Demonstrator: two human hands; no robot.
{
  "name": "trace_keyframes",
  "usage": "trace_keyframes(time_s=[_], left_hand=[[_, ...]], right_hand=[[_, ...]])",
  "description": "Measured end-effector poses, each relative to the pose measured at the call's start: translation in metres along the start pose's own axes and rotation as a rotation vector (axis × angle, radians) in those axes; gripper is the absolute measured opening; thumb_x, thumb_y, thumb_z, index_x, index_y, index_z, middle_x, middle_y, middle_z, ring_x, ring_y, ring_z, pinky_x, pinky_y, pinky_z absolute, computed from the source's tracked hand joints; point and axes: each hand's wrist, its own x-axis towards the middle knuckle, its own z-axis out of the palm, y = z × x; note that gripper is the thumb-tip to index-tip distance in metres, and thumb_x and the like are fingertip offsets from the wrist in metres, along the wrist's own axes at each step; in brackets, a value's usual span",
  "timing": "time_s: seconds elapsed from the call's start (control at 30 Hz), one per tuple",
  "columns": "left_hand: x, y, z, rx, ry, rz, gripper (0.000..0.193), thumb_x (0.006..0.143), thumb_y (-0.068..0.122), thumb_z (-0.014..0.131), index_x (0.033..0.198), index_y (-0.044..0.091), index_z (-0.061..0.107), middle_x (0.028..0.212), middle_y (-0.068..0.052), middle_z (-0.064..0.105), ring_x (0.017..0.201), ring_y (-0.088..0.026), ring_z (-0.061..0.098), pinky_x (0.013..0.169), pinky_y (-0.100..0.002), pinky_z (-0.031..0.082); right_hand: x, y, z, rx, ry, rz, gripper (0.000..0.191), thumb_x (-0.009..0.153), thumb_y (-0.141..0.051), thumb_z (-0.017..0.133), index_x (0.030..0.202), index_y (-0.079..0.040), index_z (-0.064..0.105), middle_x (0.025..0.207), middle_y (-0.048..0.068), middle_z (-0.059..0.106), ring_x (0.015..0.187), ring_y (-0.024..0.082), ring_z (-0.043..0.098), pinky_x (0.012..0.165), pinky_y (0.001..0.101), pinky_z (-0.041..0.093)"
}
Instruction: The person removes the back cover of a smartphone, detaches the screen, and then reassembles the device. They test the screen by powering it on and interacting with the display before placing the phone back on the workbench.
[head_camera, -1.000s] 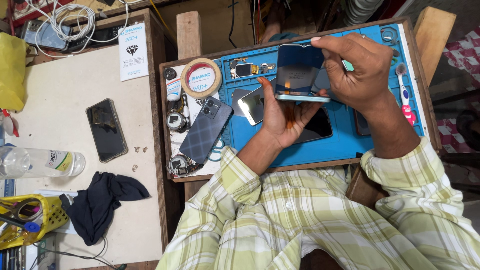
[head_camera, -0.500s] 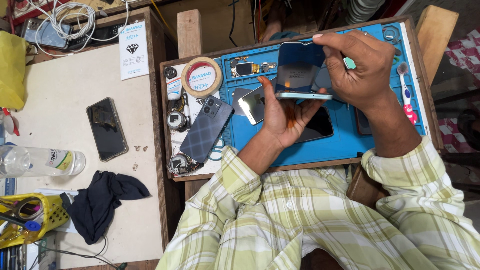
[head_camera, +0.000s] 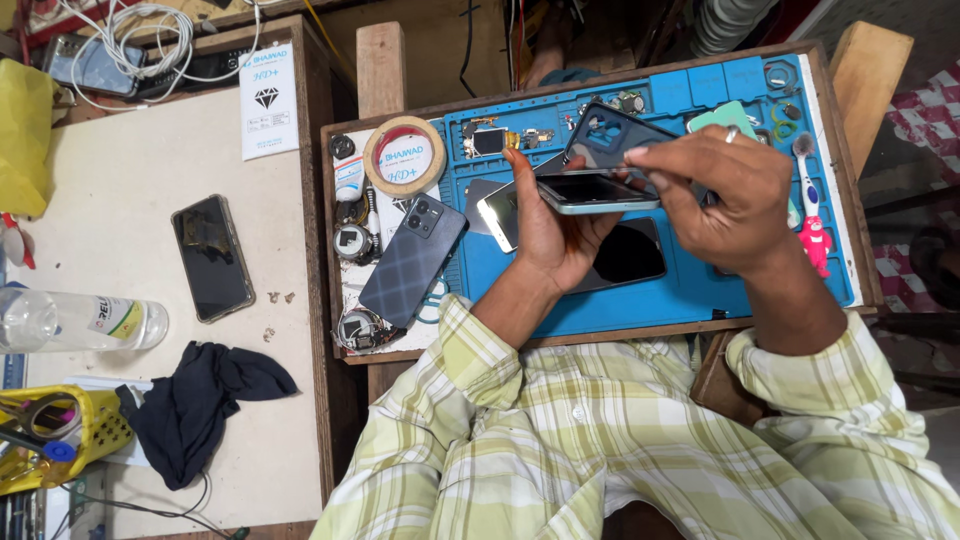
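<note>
My left hand (head_camera: 556, 232) cups a light-blue phone body (head_camera: 592, 192) from below, above the blue work mat (head_camera: 700, 285). My right hand (head_camera: 722, 195) pinches the dark back cover (head_camera: 612, 137), which tilts up off the phone's far edge. Under my hands lie a black screen panel (head_camera: 628, 255) and a silver-edged phone (head_camera: 497, 212). A dark grey phone back (head_camera: 414, 262) with a camera cluster rests at the mat's left edge.
A tape roll (head_camera: 404, 157), small round parts and loose components sit on the wooden tray (head_camera: 350, 345). A toothbrush (head_camera: 806, 175) and a red figure lie at the right. On the white table: black phone (head_camera: 211, 257), water bottle (head_camera: 75, 320), dark cloth (head_camera: 205, 392), yellow basket (head_camera: 55, 435).
The phone has tipped flatter in my left hand. My right hand has moved lower over it, and the dark back cover has swung up away from the body.
</note>
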Motion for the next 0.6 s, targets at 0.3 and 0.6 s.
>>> trace_keyframes(time_s=[0.3,0.6], left_hand=[[0.0,0.01,0.009,0.091,-0.065,0.11,0.083,0.089,0.09,0.035,0.133,0.02,0.046,0.118,-0.017,0.066,0.1,-0.032,0.071,0.088,-0.049,0.062],[0.0,0.024,0.014,0.261,-0.231,0.351,0.092,0.095,0.061,0.066,0.163,0.033,0.01,0.129,-0.016,0.058,0.107,-0.035,0.07,0.093,-0.051,0.061]], right_hand=[[-0.014,-0.019,-0.006,0.111,-0.128,0.034,0.019,0.094,0.006,0.07,0.11,-0.004,0.073,0.113,0.012,0.076,0.103,0.025,0.075,0.089,0.0326,0.06],[-0.045,-0.005,0.003,0.196,-0.098,0.189,0.032,0.091,-0.015,0.077,0.12,-0.005,0.071,0.136,0.014,0.068,0.111,0.022,0.07,0.092,0.03,0.058]])
